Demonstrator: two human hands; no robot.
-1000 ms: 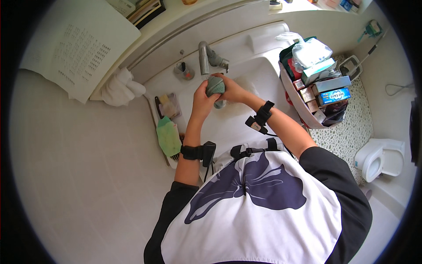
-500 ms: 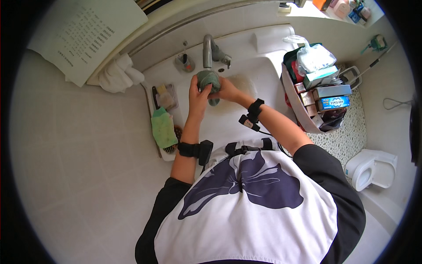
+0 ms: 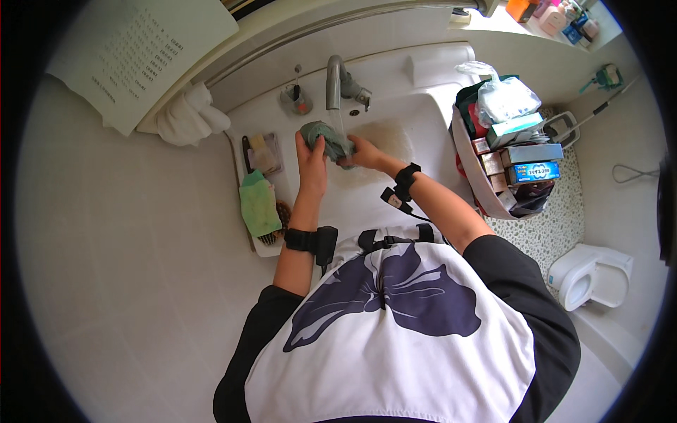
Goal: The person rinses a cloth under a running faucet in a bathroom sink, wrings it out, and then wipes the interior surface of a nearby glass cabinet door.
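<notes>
A wet, bunched grey-green cloth [image 3: 326, 134] is held between my two hands over the white sink [image 3: 429, 141]. My left hand [image 3: 311, 168] grips its left side, thumb on top. At the right end, my right hand [image 3: 368, 155] closes its fingers on the fabric. Water [image 3: 343, 121] runs from the metal tap [image 3: 334, 83] onto the cloth's right part. Cloudy water [image 3: 391, 141] lies in the basin beneath and to the right of my hands. Part of the cloth is hidden by my fingers.
On the sink's left ledge lie a light green cloth [image 3: 259, 208], a bristle brush [image 3: 268, 238] and a clear soap tray [image 3: 271, 162]. A cup [image 3: 296, 100] stands behind. Right of the sink is a bin [image 3: 469, 155] packed with boxes; a white towel [image 3: 190, 120] hangs left.
The cloth has shifted slightly left and stretched out from a tight ball. My right hand has moved slightly lower, and the running water now shows beside the cloth.
</notes>
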